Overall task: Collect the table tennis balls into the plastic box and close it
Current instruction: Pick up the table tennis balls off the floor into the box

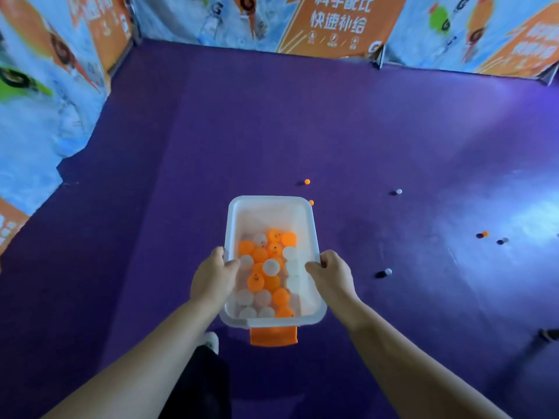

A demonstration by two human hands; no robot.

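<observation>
Two hands on the load: I see the left hand [213, 278] and right hand [331, 275] each curled over a long side rim of the open-topped translucent white rectangular plastic box [272, 204], held over the purple floor [242, 131]. Its near half holds orange and white table tennis balls [266, 267]; orange plastic latch [273, 335] hangs at the near end. Loose on the floor, right side: small orange ball [311, 202] just beside the box's far right corner, small white ball [388, 271] near the right hand, four more farther out.
</observation>
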